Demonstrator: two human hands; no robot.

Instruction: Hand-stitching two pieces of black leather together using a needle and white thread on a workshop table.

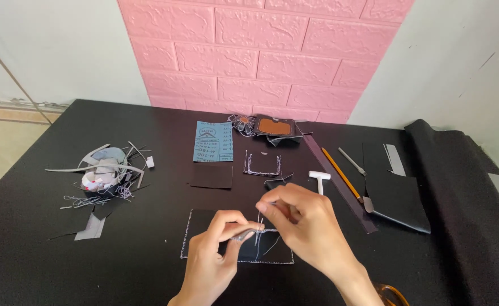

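Note:
A black leather piece [204, 224] with white stitching along its edges lies flat on the black table [45, 266] near the front. My left hand [215, 255] rests on it and pinches a small metal tool or needle over its middle. Just to the right, my right hand [300, 218] pinches a thin white thread that runs down to the leather piece. Both hands nearly touch above the piece and hide its right part.
A heap of scraps and thread [105, 173] sits at the left. Behind the hands lie a blue sandpaper sheet [213, 141], a small stitched pocket piece [262, 165] and an orange-and-black piece [273, 128]. A pencil [341, 173], a white-handled tool [319, 179] and dark leather sheets [396, 195] are at the right.

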